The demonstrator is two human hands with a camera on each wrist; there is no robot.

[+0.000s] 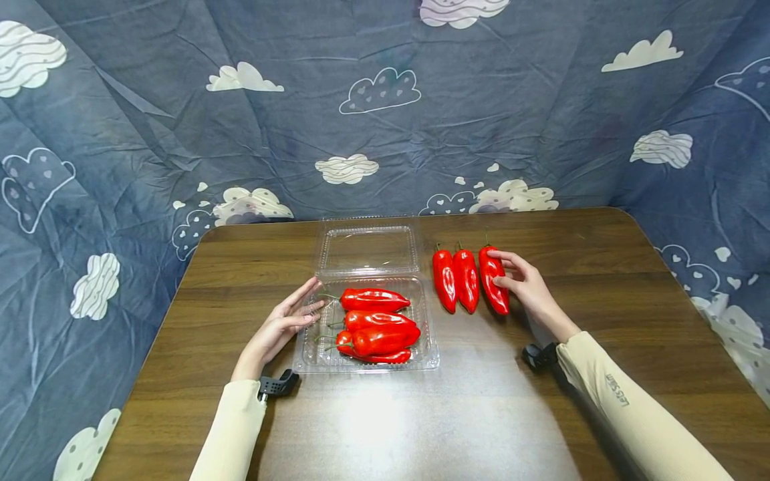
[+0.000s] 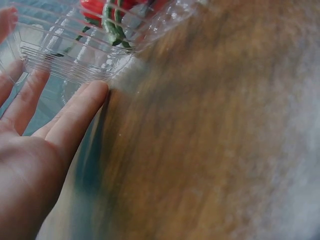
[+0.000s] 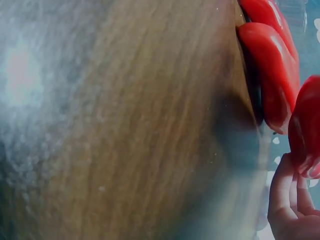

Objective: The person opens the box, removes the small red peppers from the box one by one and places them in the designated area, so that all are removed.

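My right hand [image 1: 534, 288] pinches the rightmost long red pepper [image 1: 496, 298] between thumb and fingers. In the right wrist view this pepper [image 3: 306, 131] stands out at the right edge, near two others. Those two, a left red pepper [image 1: 444, 280] and a middle red pepper [image 1: 466, 280], lie side by side on the table. Fairly straight fingers of my left hand [image 1: 278, 331] touch the left wall of a clear plastic clamshell container [image 1: 428, 347]. Several red peppers [image 1: 375, 300] with green stems lie inside it, some overlapping.
The container's transparent lid [image 1: 368, 248] lies folded back towards the far table edge. Underneath everything is a brown wooden table [image 1: 481, 401] with a bright glare near the front. Dark cloud-patterned fabric [image 1: 301, 133] hangs behind the table and at both sides.
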